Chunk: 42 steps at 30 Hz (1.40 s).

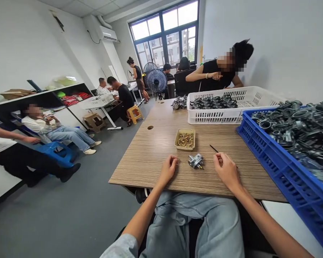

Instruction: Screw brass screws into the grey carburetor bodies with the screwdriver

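On the wood-grain table lies a small silver metal carburetor (196, 161), between my two hands. My left hand (168, 169) rests at the table's front left of it, fingers curled and thumb near the fingertips; whatever is in the pinch is too small to make out. To the right of the carburetor, my right hand (227, 170) is closed around a thin black rod-like tool (213, 148), whose tip points up and left. Part of the tool is hidden by the hand. Beyond the carburetor stands a cream tray (176, 142) of small brass pieces (185, 140).
A blue crate (266, 159), heaped with metal carburetor parts (298, 118), borders the right side. Behind it a white basket (215, 117) holds more parts. A person (218, 73) sits across the table. At left, another person holds a blue stool (56, 152).
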Tool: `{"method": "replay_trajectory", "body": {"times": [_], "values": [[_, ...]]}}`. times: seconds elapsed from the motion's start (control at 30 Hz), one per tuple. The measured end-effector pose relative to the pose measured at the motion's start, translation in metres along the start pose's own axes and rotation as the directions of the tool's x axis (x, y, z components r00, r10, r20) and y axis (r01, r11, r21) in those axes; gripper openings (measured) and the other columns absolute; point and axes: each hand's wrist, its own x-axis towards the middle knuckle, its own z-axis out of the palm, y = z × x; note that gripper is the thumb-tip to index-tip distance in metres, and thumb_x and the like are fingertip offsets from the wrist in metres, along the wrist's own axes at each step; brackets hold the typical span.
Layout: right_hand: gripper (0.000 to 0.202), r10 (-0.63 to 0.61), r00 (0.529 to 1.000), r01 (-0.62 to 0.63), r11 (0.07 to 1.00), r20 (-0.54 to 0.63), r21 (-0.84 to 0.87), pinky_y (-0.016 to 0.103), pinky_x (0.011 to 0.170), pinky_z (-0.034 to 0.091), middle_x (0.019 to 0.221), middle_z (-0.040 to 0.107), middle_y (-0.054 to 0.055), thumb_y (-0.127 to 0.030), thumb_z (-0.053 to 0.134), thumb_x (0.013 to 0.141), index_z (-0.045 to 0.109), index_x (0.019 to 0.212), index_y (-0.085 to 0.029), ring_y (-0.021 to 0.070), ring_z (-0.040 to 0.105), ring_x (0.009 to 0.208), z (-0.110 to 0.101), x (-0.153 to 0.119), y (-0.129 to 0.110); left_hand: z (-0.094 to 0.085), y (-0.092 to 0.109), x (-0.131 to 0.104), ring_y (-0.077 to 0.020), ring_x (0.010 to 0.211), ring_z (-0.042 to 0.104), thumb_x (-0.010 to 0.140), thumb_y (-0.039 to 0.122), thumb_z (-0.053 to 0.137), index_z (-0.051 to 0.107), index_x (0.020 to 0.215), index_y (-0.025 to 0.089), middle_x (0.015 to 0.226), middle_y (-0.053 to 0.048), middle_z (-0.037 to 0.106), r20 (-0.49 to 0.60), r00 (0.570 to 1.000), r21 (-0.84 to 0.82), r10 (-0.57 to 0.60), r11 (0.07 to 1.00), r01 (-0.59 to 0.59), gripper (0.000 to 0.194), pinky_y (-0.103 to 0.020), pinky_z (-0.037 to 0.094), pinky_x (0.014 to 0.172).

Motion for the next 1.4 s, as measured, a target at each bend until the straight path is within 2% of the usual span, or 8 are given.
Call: {"method": "replay_trajectory", "body": {"times": [0.13,0.37,0.57,0.67,0.8,1.0,1.2,1.4], "values": [[0.037,0.112,0.993,-0.117,0.987,0.046,0.108,0.038,0.081,0.05,0.089,0.073,0.01,-0.058,0.047,0.101,0.061,0.091,-0.025,0.0265,0.067,0.081,-0.008,-0.02,0.022,-0.002,0.002,-0.002,-0.0161,0.074,0.062,0.104,0.034,0.053,0.066,0.107,0.016,0.089,-0.005,0.073,0.01,1.0,-0.007,-0.006,1.0,0.006,0.022,-0.029,0.046,0.076],[0.041,0.184,0.982,-0.188,0.97,0.04,0.157,0.036,0.077,0.05,0.083,0.075,0.009,-0.06,0.045,0.101,0.062,0.088,-0.024,0.0245,0.068,0.077,-0.007,-0.018,0.024,-0.001,0.018,-0.003,-0.0176,0.076,0.064,0.105,0.04,0.057,0.071,0.109,0.017,0.091,-0.007,0.075,-0.019,0.999,0.059,0.031,0.998,-0.03,0.027,-0.03,0.049,0.072],[0.036,0.185,0.982,-0.188,0.967,0.034,0.174,0.035,0.076,0.049,0.082,0.074,0.007,-0.055,0.047,0.1,0.062,0.087,-0.025,0.0235,0.067,0.074,-0.008,-0.018,0.021,0.012,0.054,0.006,-0.018,0.084,0.067,0.107,0.034,0.057,0.073,0.11,0.022,0.105,-0.006,0.076,0.062,0.975,0.13,0.214,0.967,-0.221,0.021,-0.03,0.053,0.075],[0.036,0.179,0.983,-0.183,0.966,0.039,0.183,0.035,0.075,0.048,0.081,0.073,0.007,-0.055,0.047,0.101,0.061,0.087,-0.025,0.0236,0.067,0.074,-0.009,-0.018,0.021,0.017,0.068,0.015,-0.0188,0.087,0.068,0.107,0.029,0.057,0.073,0.112,0.022,0.107,-0.007,0.076,0.151,0.946,0.197,0.286,0.93,-0.312,0.018,-0.033,0.056,0.083],[0.035,0.178,0.983,-0.181,0.966,0.034,0.187,0.035,0.074,0.048,0.079,0.073,0.007,-0.054,0.047,0.101,0.061,0.086,-0.025,0.0238,0.067,0.073,-0.009,-0.017,0.02,0.021,0.08,0.027,-0.0223,0.096,0.071,0.106,0.023,0.058,0.075,0.111,0.023,0.107,-0.007,0.077,0.255,0.918,0.326,0.303,0.867,-0.377,0.018,-0.036,0.056,0.088],[0.034,0.176,0.984,-0.18,0.966,0.039,0.184,0.035,0.076,0.048,0.081,0.073,0.007,-0.053,0.048,0.1,0.061,0.087,-0.025,0.0239,0.068,0.075,-0.009,-0.017,0.021,0.026,0.087,0.03,-0.024,0.099,0.071,0.105,0.019,0.059,0.077,0.111,0.023,0.105,-0.007,0.077,0.32,0.903,0.398,0.287,0.824,-0.403,0.019,-0.036,0.055,0.089],[0.037,0.164,0.985,-0.17,0.969,0.049,0.179,0.035,0.076,0.049,0.082,0.074,0.008,-0.057,0.047,0.1,0.062,0.087,-0.025,0.0245,0.069,0.076,-0.009,-0.018,0.023,0.031,0.085,0.026,-0.0236,0.097,0.069,0.102,0.019,0.064,0.08,0.108,0.023,0.1,-0.007,0.075,0.297,0.921,0.327,0.253,0.879,-0.347,0.018,-0.036,0.055,0.091],[0.04,0.151,0.988,-0.157,0.972,0.044,0.174,0.035,0.075,0.049,0.082,0.075,0.008,-0.06,0.046,0.101,0.062,0.087,-0.025,0.0244,0.068,0.076,-0.009,-0.018,0.024,0.051,0.064,0.013,-0.0251,0.118,0.066,0.1,0.029,0.07,0.082,0.105,0.024,0.117,-0.009,0.072,0.077,0.982,0.09,0.175,0.979,-0.181,0.014,-0.043,0.054,0.107]]}}
